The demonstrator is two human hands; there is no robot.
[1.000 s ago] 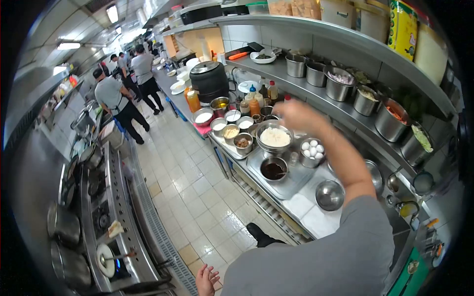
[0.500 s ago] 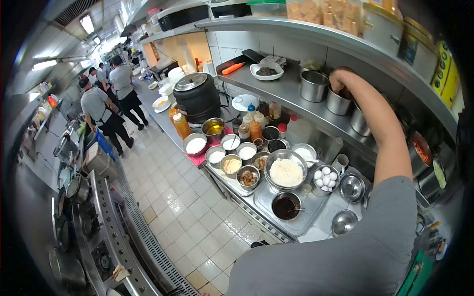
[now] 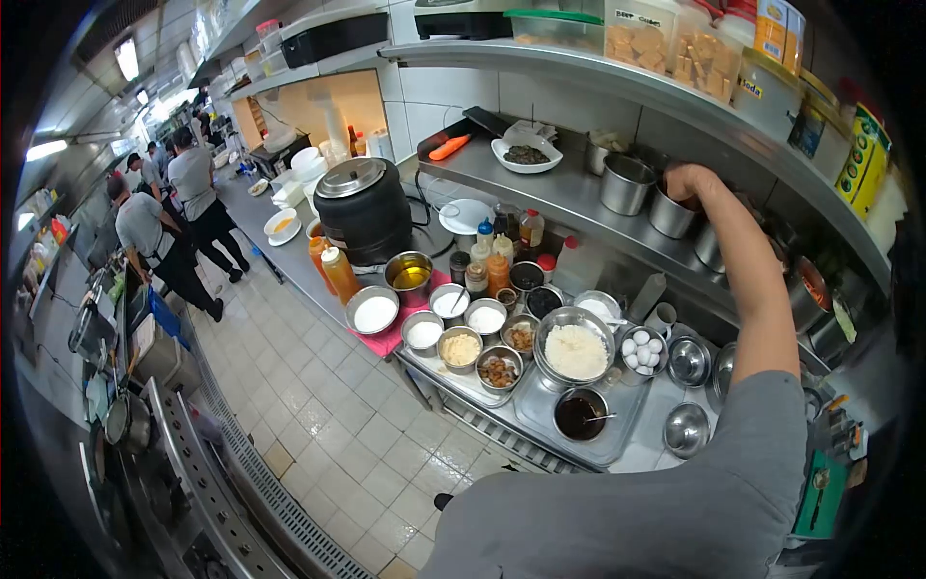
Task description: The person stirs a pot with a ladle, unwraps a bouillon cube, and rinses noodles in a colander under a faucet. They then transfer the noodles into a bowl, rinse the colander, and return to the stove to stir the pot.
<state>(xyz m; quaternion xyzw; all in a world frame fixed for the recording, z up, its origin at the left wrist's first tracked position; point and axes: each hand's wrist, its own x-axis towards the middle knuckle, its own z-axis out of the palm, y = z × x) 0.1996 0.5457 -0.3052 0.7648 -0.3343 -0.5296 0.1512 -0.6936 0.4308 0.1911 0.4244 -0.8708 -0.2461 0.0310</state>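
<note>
My left hand (image 3: 689,181) reaches up to the steel shelf and dips into a metal pot (image 3: 672,214). Its fingers are hidden below the rim, so what they touch cannot be seen. Beside that pot stand another steel pot (image 3: 627,185) on the left and a further metal container (image 3: 711,246) on the right. A white bowl of dark food (image 3: 527,154) sits farther left on the same shelf. My right hand is out of view.
Below the shelf are a bowl of white eggs (image 3: 642,351), a large bowl of pale crumbs (image 3: 577,350), a pot of dark sauce (image 3: 582,414) and squeeze bottles (image 3: 339,274). A black soup warmer (image 3: 363,217) stands left. Co-workers (image 3: 154,232) stand down the aisle; a stove (image 3: 198,482) runs opposite.
My view has turned slightly, so the counter things sit farther right and the co-workers farther left. My left hand stays in the same pot.
</note>
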